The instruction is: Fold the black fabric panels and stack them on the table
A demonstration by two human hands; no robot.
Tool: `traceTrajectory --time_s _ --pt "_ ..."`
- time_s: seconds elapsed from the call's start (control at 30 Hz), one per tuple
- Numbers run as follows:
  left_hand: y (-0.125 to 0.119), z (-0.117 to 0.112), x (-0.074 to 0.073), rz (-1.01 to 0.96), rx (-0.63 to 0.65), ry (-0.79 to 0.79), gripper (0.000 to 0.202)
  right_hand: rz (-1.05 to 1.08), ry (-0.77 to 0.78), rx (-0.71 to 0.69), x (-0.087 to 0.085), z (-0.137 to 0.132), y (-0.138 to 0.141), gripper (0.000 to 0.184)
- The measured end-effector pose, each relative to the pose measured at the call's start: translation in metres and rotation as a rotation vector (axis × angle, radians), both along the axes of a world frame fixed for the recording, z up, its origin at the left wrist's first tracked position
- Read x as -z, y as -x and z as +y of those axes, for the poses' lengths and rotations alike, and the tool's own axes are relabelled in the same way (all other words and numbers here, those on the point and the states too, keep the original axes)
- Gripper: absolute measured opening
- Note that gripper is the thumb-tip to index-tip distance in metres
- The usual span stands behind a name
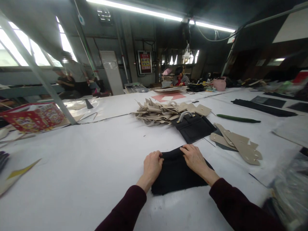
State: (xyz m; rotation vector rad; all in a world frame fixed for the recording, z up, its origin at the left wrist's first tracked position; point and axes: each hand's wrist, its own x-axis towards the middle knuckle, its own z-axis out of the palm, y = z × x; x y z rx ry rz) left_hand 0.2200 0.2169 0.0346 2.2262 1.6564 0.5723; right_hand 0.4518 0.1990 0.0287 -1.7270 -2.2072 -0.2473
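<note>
A piece of black fabric (176, 175) lies flat on the white table (84, 166) right in front of me. My left hand (152, 165) grips its far left corner with fingers curled over the edge. My right hand (193, 157) pinches the far edge a little to the right, fingers bent on the cloth. Both sleeves are dark maroon.
Beyond the fabric sit a black handbag (193, 126), a heap of beige cut pieces (163, 112) and several beige strips (237, 142) at right. A green cucumber-like object (237, 119) lies farther right. Red printed boxes (33, 117) stand at left. People work in the background.
</note>
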Motion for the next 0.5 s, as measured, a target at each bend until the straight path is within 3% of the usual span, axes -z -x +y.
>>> traceTrajectory --time_s 0.13,0.27,0.4,0.5 --pt "-0.001 0.003 0.003 -0.015 0.001 -0.032 0.013 0.103 -0.124 -0.039 0.014 0.003 0.017 0.033" --pt "0.001 0.002 0.005 -0.112 0.027 -0.093 0.019 0.057 -0.063 0.008 0.034 0.019 0.031 0.044" --pt "0.003 0.002 0.014 -0.120 -0.036 -0.041 0.019 -0.019 0.021 -0.085 0.064 0.029 0.023 0.054" --pt "0.005 0.009 0.027 -0.163 -0.081 -0.013 0.028 0.133 -0.051 -0.175 0.081 0.040 0.009 0.072"
